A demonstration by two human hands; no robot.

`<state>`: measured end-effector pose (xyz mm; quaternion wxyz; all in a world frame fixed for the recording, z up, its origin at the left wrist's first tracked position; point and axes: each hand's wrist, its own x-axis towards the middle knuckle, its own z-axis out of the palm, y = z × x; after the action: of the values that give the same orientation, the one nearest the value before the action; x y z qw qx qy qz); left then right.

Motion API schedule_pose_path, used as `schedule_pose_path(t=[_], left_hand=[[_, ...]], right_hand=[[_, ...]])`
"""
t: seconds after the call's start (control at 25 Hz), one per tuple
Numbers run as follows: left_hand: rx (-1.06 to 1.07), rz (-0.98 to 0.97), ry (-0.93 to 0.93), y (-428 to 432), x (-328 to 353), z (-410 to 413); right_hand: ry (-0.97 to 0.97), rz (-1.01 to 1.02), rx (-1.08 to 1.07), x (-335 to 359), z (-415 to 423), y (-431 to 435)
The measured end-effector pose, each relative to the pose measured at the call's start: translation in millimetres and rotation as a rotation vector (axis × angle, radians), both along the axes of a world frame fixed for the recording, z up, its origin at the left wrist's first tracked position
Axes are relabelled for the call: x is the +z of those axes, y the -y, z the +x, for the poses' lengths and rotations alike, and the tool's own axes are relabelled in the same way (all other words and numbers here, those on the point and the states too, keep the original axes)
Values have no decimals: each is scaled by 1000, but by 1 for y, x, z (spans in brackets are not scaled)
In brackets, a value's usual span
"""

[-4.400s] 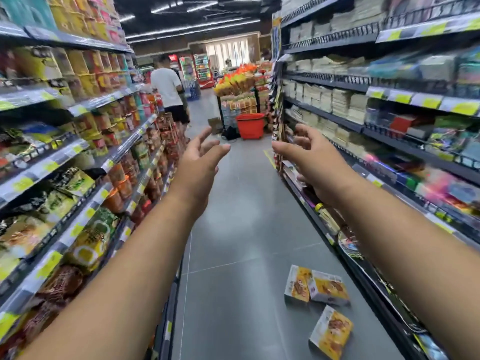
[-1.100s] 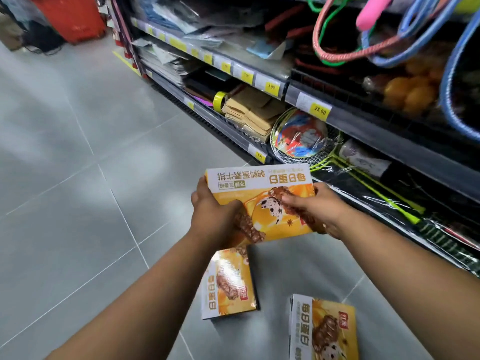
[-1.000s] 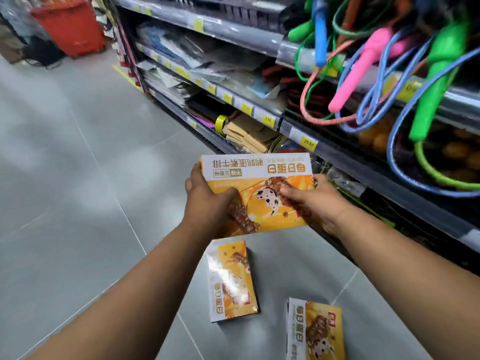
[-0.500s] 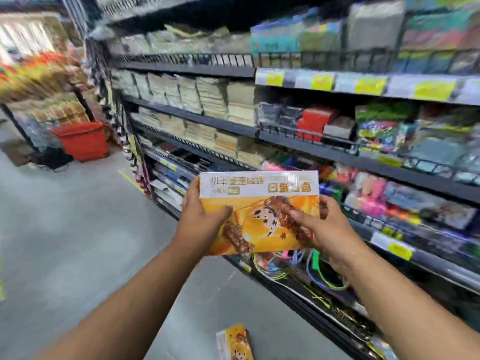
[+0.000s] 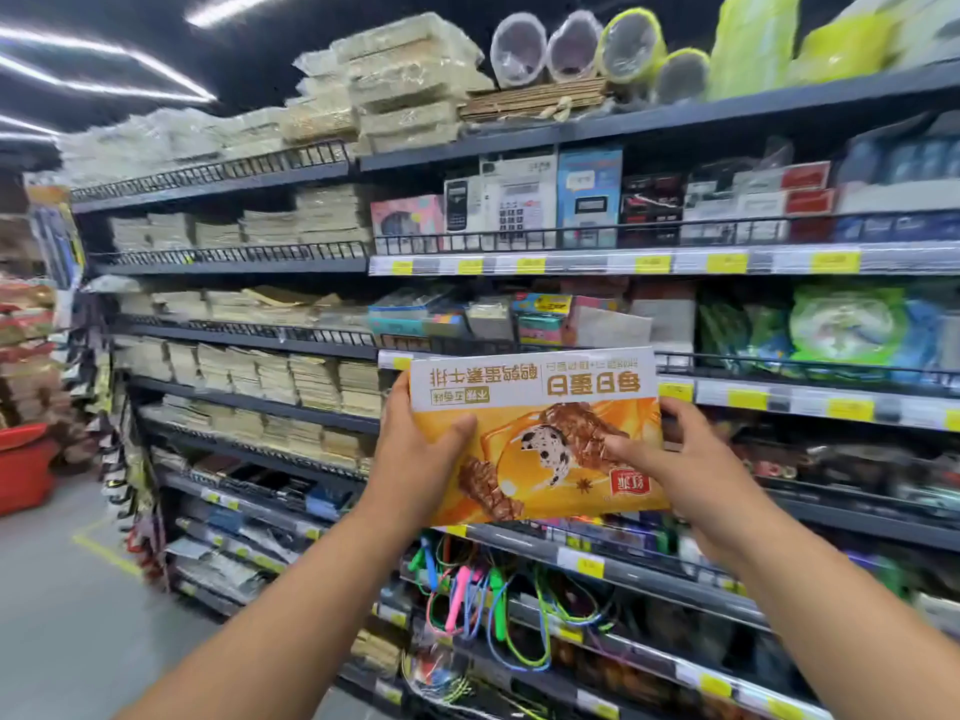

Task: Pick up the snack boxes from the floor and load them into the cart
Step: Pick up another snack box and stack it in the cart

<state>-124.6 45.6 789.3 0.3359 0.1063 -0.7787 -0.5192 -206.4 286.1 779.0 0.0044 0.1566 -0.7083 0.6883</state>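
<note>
Facing me through the head camera were tall dark shelves (image 5: 727, 110) that filled most of the view, stacked with bundled paper goods on the left and boxed and bagged goods on the right. Grey floor (image 5: 62, 615) showed only at the lower left. I had the box (image 5: 535, 439) up in the air in front of the middle shelves, well clear of the floor. Its flat face was toward me, with its white band uppermost and its print upside down above an orange picture panel. The left hand (image 5: 415, 459) grasped the box's left end, thumb pressed on the front and fingers hidden behind. The right hand (image 5: 691, 470) grasped the right end, thumb across the front and fingers wrapped round the edge. Below the box, coloured skipping ropes (image 5: 457, 595) hung tangled at a lower shelf. A red basket (image 5: 23, 475) stood on the floor at the far left edge. Yellow price tags (image 5: 727, 263) ran along the shelf rims.
</note>
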Motion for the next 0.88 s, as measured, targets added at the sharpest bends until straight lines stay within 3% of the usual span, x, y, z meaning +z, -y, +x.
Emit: schedule_pose_path(t=[0.44,0.88], left_hand=[[-489,69,-119,-315,38,6],[-1214,108,-157,-704,43,-19]], right_hand=[[-53,83,-420,60,132,-325],[-43,101,-1115,60,262,-622]])
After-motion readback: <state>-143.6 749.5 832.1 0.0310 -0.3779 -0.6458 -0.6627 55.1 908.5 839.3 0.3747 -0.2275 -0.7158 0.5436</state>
